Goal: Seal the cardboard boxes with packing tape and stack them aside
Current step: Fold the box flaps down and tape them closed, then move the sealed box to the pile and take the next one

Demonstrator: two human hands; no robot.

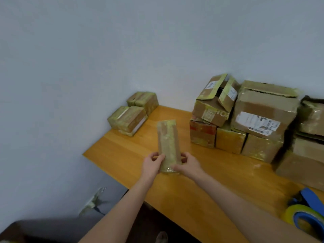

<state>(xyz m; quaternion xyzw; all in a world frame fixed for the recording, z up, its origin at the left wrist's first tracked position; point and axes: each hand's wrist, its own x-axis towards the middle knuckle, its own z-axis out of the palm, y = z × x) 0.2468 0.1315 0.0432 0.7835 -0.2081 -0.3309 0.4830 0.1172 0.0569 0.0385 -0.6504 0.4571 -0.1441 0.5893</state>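
Note:
A long, narrow cardboard box [168,142] wrapped in yellowish tape is held above the wooden table [201,186], its far end pointing away from me. My left hand [152,167] grips its near left side. My right hand [188,165] grips its near right side. Two taped small boxes [129,118] sit stacked against the wall at the table's far left corner, with a second one [143,102] behind. A tape dispenser with a yellow roll [301,216] and blue handle lies at the table's right front.
A pile of worn cardboard boxes [259,120] fills the far right of the table, some with open flaps and shipping labels. A white wall runs behind and to the left. A wall socket [94,200] sits low on the left wall.

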